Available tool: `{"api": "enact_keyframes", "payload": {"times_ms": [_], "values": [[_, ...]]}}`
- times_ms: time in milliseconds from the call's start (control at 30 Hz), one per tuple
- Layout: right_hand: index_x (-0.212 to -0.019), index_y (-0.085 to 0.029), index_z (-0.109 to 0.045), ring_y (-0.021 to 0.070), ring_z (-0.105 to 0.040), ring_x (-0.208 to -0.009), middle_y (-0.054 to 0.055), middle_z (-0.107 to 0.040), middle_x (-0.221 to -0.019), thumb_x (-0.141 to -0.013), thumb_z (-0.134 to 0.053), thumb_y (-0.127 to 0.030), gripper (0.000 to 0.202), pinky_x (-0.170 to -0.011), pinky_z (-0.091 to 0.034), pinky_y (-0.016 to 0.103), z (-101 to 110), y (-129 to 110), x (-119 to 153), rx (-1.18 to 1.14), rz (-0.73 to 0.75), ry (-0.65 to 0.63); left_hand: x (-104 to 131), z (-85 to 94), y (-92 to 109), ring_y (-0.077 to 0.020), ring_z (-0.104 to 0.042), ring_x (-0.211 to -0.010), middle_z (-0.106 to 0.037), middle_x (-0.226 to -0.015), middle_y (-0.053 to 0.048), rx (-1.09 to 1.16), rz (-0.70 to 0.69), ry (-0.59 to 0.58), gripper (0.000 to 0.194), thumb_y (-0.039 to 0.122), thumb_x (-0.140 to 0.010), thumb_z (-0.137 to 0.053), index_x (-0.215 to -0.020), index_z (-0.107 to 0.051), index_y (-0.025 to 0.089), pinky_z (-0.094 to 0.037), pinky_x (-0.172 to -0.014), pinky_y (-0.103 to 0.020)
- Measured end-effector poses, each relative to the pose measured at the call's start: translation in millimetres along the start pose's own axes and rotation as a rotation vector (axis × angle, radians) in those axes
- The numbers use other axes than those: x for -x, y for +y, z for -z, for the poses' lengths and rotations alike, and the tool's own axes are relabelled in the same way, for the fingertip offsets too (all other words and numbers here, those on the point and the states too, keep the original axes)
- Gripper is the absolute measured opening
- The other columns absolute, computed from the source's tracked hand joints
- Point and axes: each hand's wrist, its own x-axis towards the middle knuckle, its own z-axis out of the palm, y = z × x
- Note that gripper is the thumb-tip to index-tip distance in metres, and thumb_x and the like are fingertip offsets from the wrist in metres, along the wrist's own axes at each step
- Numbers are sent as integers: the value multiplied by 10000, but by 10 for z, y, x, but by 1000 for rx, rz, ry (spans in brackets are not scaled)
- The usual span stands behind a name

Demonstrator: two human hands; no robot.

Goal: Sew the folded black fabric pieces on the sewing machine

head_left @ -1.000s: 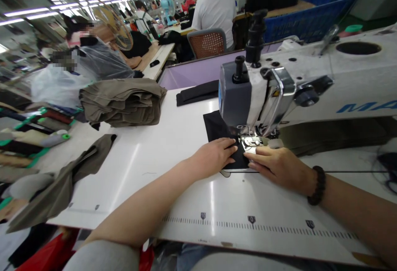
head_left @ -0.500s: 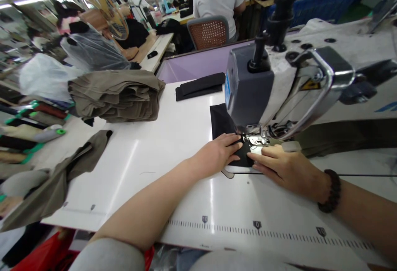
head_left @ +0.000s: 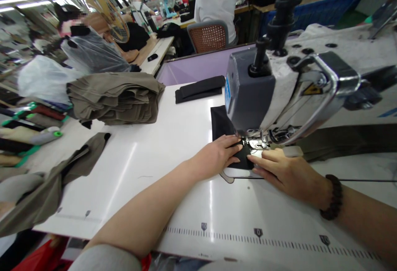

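Note:
A black fabric piece (head_left: 221,122) lies partly under the head of a sewing machine (head_left: 249,93), beside the metal needle plate. My left hand (head_left: 217,155) rests flat on this fabric with its fingers spread, fingertips close to the presser foot. On the other side, my right hand (head_left: 281,169) has its fingers stretched out, the index fingertip touching the fabric's right edge. Neither hand grips anything. Folded black strips (head_left: 200,88) lie on the white table (head_left: 173,138) behind.
A thick stack of olive-brown fabric (head_left: 116,97) sits at the back left. More olive fabric (head_left: 74,167) hangs over the left side, near thread cones. Olive cloth (head_left: 347,138) lies under the machine arm. A person (head_left: 214,2) sits beyond, by a blue bin (head_left: 325,8).
The view has shifted slightly. The black fabric and both hands look almost unchanged. The person beyond has raised an arm, and the olive cloth at the left has shifted a little.

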Motion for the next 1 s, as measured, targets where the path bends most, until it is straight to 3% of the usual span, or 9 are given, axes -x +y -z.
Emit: {"api": "enact_keyframes", "payload": {"times_ms": [300, 467, 633, 1000], "values": [[-997, -139, -625, 147, -570, -669, 50, -616, -715, -894, -401, -300, 294, -586, -420, 257, 6, -8, -23, 7, -13, 10, -13, -7, -18, -217, -479, -1152, -548, -1184, -123, -22, -62, 51, 260, 233, -884, -480, -1082, -582, 99, -432, -958, -350], [-923, -160, -643, 121, -538, -590, 23, -581, -647, -915, -348, -299, 326, -540, -381, 247, 61, -43, -20, -5, 78, -22, 36, 79, 103, -187, -562, -984, -609, -1058, -104, -5, -188, -19, 271, 209, -919, -390, -982, -632, 105, -468, -892, -322], [-962, -167, -635, 115, -554, -611, 27, -601, -665, -919, -343, -314, 330, -555, -388, 232, 43, -38, -14, 16, 30, -26, 23, 102, 139, -186, -563, -988, -613, -1055, -106, -9, -153, -16, 277, 192, -921, -378, -972, -632, 95, -471, -889, -313], [-1052, -180, -622, 144, -600, -691, 62, -656, -800, -896, -389, -345, 326, -550, -441, 232, -75, -5, -24, 32, -128, 6, -59, 30, 13, -188, -553, -1020, -608, -1063, -99, 3, -87, 44, 231, 190, -902, -433, -982, -627, 94, -475, -898, -314]]}}
